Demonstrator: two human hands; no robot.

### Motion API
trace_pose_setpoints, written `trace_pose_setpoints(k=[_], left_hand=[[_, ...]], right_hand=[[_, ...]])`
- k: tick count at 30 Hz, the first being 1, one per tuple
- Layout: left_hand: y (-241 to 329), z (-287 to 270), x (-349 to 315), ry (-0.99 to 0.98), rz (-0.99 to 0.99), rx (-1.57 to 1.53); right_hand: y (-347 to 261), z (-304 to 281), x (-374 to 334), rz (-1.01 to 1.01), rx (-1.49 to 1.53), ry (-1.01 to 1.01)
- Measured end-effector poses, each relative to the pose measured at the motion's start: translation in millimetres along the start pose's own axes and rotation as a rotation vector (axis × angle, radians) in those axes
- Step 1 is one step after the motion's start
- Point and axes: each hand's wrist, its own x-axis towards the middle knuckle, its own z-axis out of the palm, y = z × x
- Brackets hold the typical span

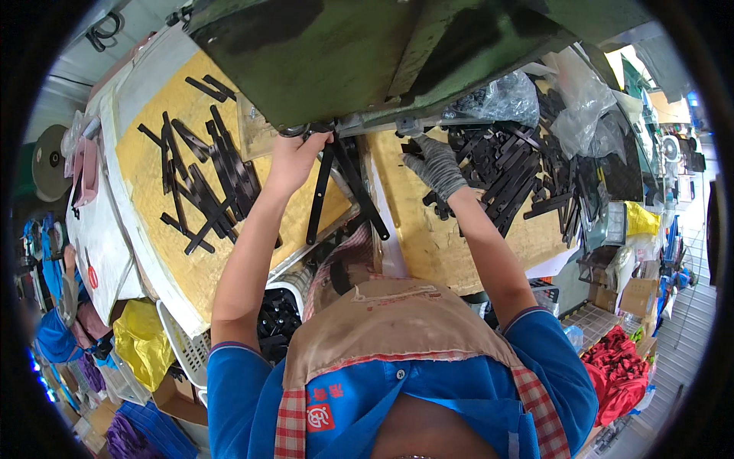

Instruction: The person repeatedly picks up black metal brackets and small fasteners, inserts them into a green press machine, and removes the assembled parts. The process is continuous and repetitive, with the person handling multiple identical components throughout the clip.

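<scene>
My bare left hand [297,159] is closed round the upper end of a pair of long black flat bars [320,195], just under the front edge of a green machine [413,53]. The two bars spread downward in a V, and their top ends are partly hidden by my fingers and the machine. My right hand [437,166], in a grey knit glove, has its fingers bent together by a small dark piece at the machine's lower edge. What it pinches is too small to name. Beside that glove lies a heap of black bars and small black parts [508,172].
Several finished-looking long black bars [222,164] lie loosely on the yellowish board [145,203] at left. Clear plastic bags [581,99] sit behind the right heap. Below the bench edge stands a white basket [180,344]; another bin of black parts [277,317] is near my lap.
</scene>
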Motion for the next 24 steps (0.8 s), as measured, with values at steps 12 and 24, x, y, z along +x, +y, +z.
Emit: trace_pose_setpoints(k=[12, 24], left_hand=[[11.6, 14.7, -14.1, 0.069, 0.189, 0.416], [-6.4, -3.2, -45.9, 0.337, -0.399, -0.633]], right_hand=[[-66.7, -7.5, -6.6, -0.044, 0.305, 0.096], [-98.4, 18.3, 44.0, 0.012, 1.004, -0.231]])
